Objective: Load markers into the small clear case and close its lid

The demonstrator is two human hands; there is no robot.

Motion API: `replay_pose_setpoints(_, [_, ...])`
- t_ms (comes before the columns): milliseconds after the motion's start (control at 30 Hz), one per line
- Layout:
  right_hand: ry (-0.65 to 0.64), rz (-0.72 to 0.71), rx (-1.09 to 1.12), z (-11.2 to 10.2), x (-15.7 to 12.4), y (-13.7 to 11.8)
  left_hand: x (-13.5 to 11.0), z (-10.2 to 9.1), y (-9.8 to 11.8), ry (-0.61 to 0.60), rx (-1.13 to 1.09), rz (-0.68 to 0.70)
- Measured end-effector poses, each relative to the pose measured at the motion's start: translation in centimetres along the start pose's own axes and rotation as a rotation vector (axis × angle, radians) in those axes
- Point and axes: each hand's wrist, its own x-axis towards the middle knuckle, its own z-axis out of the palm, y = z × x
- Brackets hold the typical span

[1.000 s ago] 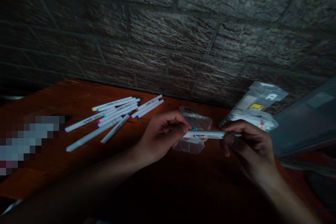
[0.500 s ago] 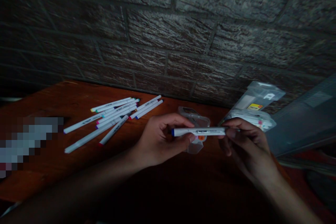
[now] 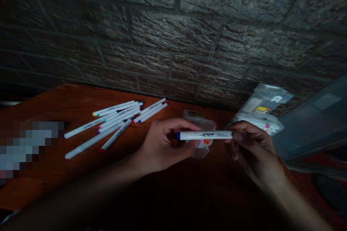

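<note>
A white marker with a blue end (image 3: 204,135) is held level in front of me, dark print along its side. At its right end, the thumb and fingers of my right hand (image 3: 253,144) are pinched on it. My left hand (image 3: 165,142) has its index finger along the top edge and its thumb at the lower edge, near the blue end. Behind the marker, partly hidden, a small clear plastic case (image 3: 202,152) with an orange round sticker lies on the wooden table (image 3: 81,95).
Several white markers with coloured ends (image 3: 119,115) lie loosely piled on the left. At the right stands an open clear plastic box (image 3: 267,97) with a yellow label and white markers inside. A stone-patterned wall (image 3: 151,43) rises behind the table. A pixelated patch covers the far left.
The marker has turned slightly about its length, so its print faces me differently. My left thumb has slid down to its lower edge. Both hands stay in nearly the same place.
</note>
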Motion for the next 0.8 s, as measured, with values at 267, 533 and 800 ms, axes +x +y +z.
replay_pose_setpoints(267, [-0.003, -0.012, -0.010, -0.15, -0.04, 0.01, 0.03, 0.01, -0.01, 0.015, -0.021, -0.007])
replay_pose_setpoints(533, [-0.005, -0.083, -0.082, -0.28, -0.43, 0.19, 0.11, -0.20, -0.18, 0.004, -0.065, -0.071])
replay_pose_setpoints(800, [-0.010, -0.089, -0.084, -0.28, -0.46, 0.07, 0.05, -0.41, 0.45, -0.029, -0.144, -0.093])
